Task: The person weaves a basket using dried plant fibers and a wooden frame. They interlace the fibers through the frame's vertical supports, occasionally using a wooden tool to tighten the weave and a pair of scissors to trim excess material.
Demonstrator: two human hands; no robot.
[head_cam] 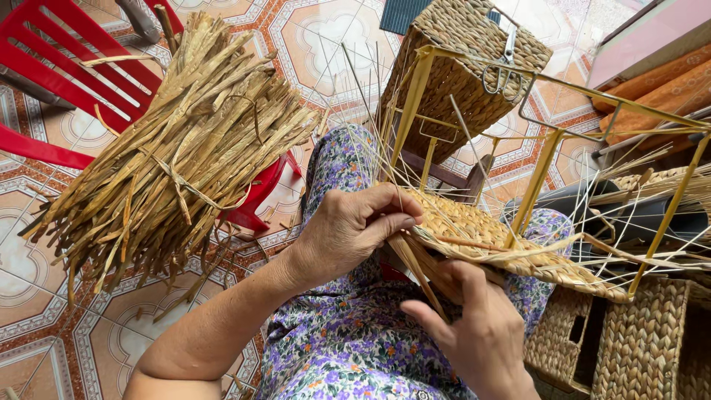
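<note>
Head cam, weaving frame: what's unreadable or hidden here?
- Right hand: fingertips hidden behind the strands and the woven panel; grip unclear.
- Left hand: thumb and fingers pinch at the panel edge; the strand pinched is too thin to pick out.
- Yellow wire frame: cut off by the right edge.
- Finished baskets: cut off at the bottom right.
- Dried fibre bundle: covers most of the red plastic chair.

Seen from the head camera, both bare forearms reach forward over the lap in the flowered trousers (348, 341). The left hand (348, 230) lies above the lap, back upward, wrist slightly bent, fingers curled and pinched together toward the thumb. The right hand (474, 326) sits lower and nearer the body, just beside the left, back toward the camera, fingers folded inward in a closed grasp.
</note>
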